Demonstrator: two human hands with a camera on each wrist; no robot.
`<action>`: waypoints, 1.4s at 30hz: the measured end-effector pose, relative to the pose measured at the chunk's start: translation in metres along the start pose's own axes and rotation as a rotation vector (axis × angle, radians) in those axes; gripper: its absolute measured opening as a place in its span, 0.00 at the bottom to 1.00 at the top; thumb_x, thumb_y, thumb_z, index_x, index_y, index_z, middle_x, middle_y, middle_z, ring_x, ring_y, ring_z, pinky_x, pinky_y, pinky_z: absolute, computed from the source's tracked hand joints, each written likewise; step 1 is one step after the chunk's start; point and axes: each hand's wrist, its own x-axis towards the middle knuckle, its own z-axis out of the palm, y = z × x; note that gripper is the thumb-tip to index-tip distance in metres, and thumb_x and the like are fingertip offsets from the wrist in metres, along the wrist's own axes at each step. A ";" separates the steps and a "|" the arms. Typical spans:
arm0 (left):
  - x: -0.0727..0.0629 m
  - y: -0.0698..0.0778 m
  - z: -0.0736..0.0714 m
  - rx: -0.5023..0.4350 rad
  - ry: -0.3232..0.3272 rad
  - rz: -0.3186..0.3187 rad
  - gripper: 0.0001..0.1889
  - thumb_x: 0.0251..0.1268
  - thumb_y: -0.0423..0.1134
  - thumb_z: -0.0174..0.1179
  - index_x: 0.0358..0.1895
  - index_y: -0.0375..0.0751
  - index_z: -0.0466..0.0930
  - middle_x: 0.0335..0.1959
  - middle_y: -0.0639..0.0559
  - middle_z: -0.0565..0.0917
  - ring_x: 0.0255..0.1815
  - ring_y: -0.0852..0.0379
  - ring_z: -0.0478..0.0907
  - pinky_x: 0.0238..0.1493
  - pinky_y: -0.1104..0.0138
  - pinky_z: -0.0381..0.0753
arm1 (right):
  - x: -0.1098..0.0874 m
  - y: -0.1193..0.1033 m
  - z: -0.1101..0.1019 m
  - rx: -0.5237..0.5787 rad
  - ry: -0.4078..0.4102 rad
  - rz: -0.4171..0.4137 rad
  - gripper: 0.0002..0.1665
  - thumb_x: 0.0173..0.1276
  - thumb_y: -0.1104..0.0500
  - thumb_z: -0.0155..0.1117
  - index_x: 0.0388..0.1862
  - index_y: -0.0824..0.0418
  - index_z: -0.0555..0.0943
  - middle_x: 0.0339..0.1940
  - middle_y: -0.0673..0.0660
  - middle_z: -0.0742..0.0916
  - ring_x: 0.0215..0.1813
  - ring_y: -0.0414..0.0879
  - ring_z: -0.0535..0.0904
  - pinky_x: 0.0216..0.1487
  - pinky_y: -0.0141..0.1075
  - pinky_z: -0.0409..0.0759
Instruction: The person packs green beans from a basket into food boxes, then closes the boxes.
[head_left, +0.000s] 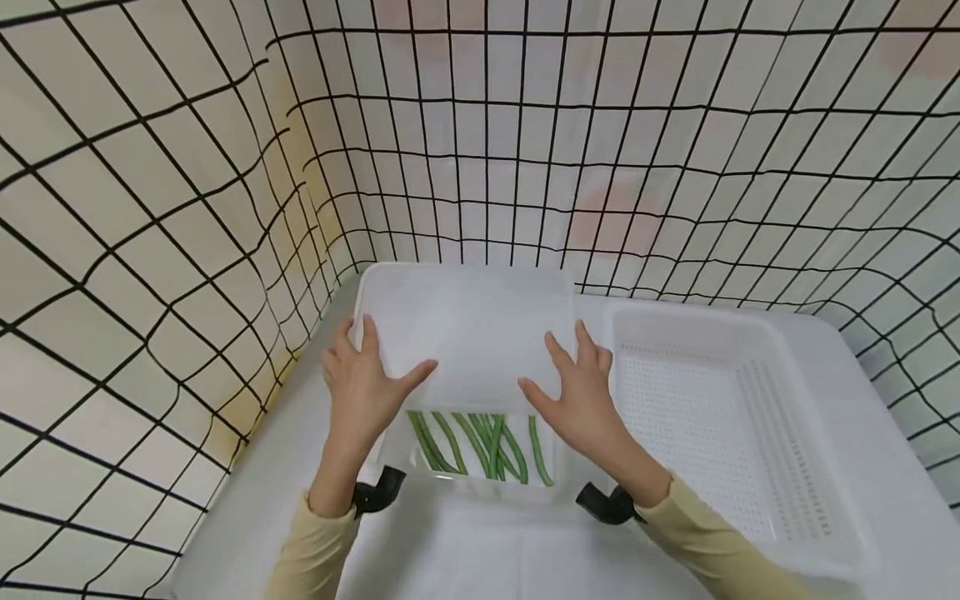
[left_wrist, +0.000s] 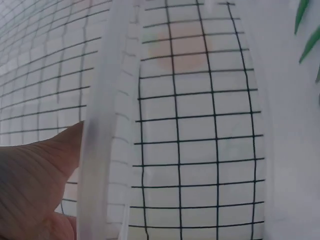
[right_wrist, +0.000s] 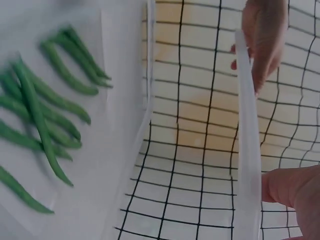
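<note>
Both hands hold a translucent white lid [head_left: 468, 333] up over a clear plastic container [head_left: 487, 492]. My left hand [head_left: 363, 392] grips the lid's left side, its thumb lying across the top face. At the right side, my right hand [head_left: 585, 400] holds the lid with the fingers spread along the edge. Several green beans [head_left: 495, 450] lie inside the container, partly covered by the lid in the head view. The right wrist view shows a gap between the lid [right_wrist: 248, 150] and the container's rim [right_wrist: 135, 145].
A white perforated basket [head_left: 697, 433] stands on the white table [head_left: 480, 550] to the right. Black wire grid panels [head_left: 487, 158] rise behind and on both sides, with pale cloth behind them.
</note>
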 end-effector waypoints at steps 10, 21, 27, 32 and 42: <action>-0.063 -0.035 0.018 -0.044 -0.041 -0.049 0.57 0.42 0.60 0.73 0.71 0.28 0.56 0.68 0.35 0.54 0.57 0.35 0.54 0.54 0.46 0.62 | -0.069 0.000 0.040 0.024 0.044 0.039 0.41 0.59 0.55 0.71 0.65 0.74 0.68 0.71 0.75 0.51 0.61 0.65 0.52 0.50 0.56 0.68; -0.070 -0.056 0.050 -0.054 -0.075 -0.052 0.56 0.41 0.59 0.74 0.69 0.27 0.59 0.67 0.35 0.57 0.57 0.34 0.57 0.53 0.45 0.64 | -0.078 0.016 0.068 -0.001 0.077 0.110 0.37 0.58 0.53 0.71 0.62 0.71 0.72 0.69 0.77 0.55 0.57 0.66 0.55 0.47 0.56 0.65; -0.069 -0.057 0.053 -0.022 -0.060 -0.026 0.56 0.40 0.60 0.73 0.68 0.26 0.60 0.65 0.34 0.60 0.55 0.35 0.59 0.56 0.44 0.56 | -0.080 0.018 0.074 0.013 0.101 0.114 0.36 0.58 0.53 0.71 0.61 0.70 0.74 0.69 0.78 0.56 0.56 0.67 0.56 0.48 0.57 0.62; -0.067 -0.060 0.056 -0.027 -0.098 -0.049 0.56 0.42 0.61 0.72 0.69 0.27 0.59 0.66 0.34 0.60 0.56 0.35 0.59 0.54 0.46 0.61 | -0.078 0.022 0.077 0.024 0.098 0.126 0.37 0.56 0.52 0.72 0.61 0.70 0.74 0.69 0.77 0.55 0.57 0.66 0.55 0.51 0.57 0.58; -0.063 -0.068 0.065 0.002 -0.107 0.020 0.53 0.47 0.67 0.65 0.71 0.35 0.59 0.70 0.36 0.56 0.64 0.37 0.60 0.47 0.46 0.74 | -0.079 0.033 0.085 -0.046 0.134 0.048 0.36 0.63 0.49 0.66 0.65 0.67 0.71 0.71 0.75 0.53 0.64 0.70 0.53 0.54 0.62 0.59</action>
